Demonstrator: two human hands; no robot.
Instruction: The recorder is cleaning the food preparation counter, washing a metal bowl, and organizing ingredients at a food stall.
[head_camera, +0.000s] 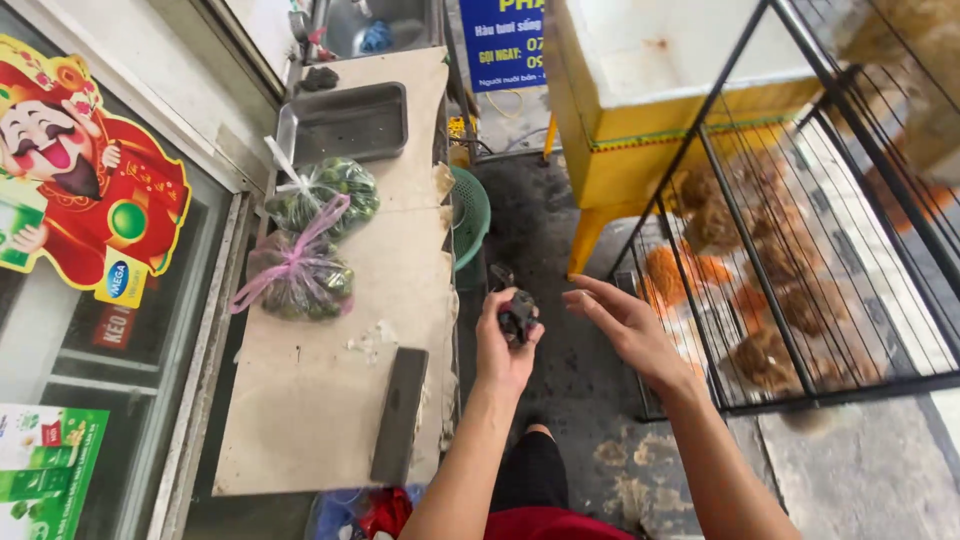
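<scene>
Left hand (503, 345) closed round small dark rough lump (518, 316), held upright over floor, just right of beige worktop (330, 400). Right hand (625, 325) open, empty, fingers spread, near lump's right side.

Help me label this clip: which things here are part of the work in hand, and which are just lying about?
In hand:
left hand gripping a small dark lump
right hand, open beside it

Lying about:
two tied bags of green fruit
grey metal tray
dark flat bar
green basket
wire cage
</scene>
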